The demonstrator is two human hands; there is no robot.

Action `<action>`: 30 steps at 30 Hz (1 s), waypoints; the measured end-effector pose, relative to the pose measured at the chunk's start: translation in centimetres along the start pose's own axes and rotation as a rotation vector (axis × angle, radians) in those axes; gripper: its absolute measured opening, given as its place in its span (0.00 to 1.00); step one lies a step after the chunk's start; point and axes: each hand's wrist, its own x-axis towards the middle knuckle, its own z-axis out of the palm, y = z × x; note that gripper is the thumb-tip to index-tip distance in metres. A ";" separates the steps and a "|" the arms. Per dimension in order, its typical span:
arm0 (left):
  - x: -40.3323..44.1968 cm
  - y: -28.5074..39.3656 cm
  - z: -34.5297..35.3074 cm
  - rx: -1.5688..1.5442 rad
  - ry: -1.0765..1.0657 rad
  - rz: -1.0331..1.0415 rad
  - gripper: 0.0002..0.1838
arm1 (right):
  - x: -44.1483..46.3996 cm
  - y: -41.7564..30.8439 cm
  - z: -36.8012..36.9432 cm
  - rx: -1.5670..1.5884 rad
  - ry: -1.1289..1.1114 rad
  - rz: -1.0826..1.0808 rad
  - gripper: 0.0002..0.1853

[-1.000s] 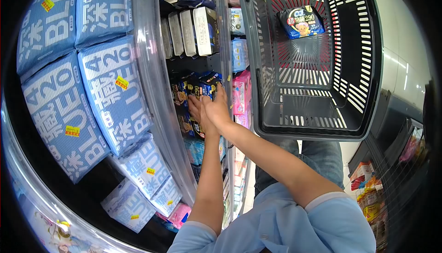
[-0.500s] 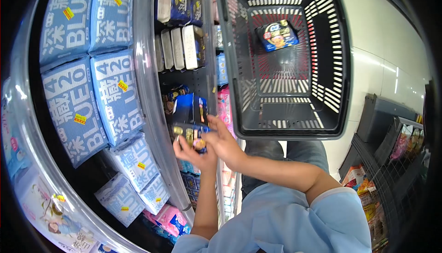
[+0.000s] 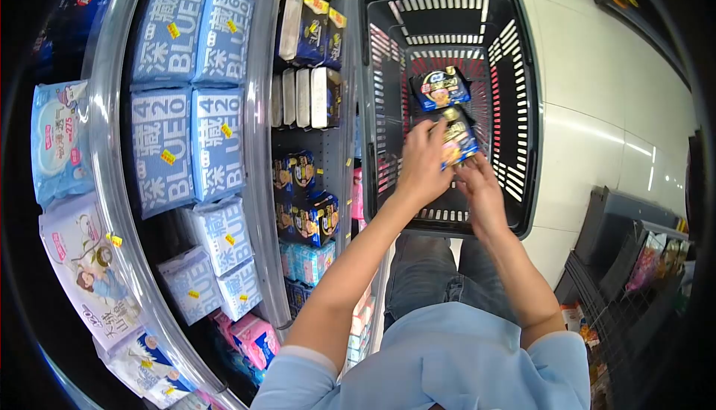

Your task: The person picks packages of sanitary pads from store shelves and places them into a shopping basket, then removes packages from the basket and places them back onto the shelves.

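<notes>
Inside the black shopping basket, I hold a dark blue printed pack with gold lettering, slightly blurred. My left hand is closed around its left side. Gripping its lower right edge is my right hand, with fingertips partly behind the pack. A similar dark blue pack lies on the basket's slotted bottom, just beyond the held one. Part of the held pack is covered by my left fingers.
To the left, shelves carry blue packs in rows, with yellow price stickers. Several dark blue packs stand on the shelf beside the basket. A wire rack with bagged goods is at the lower right. Tiled floor lies right of the basket.
Both hands have moved right from the shelf into the basket, carrying one dark blue pack. The other pack was in the basket before.
</notes>
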 end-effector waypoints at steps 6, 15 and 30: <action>1.5 -1.8 2.8 0.181 0.047 0.056 0.36 | 0.3 0.5 -2.0 -0.191 -0.017 -0.107 0.28; -7.9 -12.9 -7.3 0.232 0.589 -0.253 0.33 | -1.1 0.8 -3.1 -0.224 -0.145 -0.075 0.15; -13.3 -28.9 -6.8 0.613 0.408 -0.943 0.47 | 0.1 2.6 -1.2 -0.289 -0.142 -0.036 0.13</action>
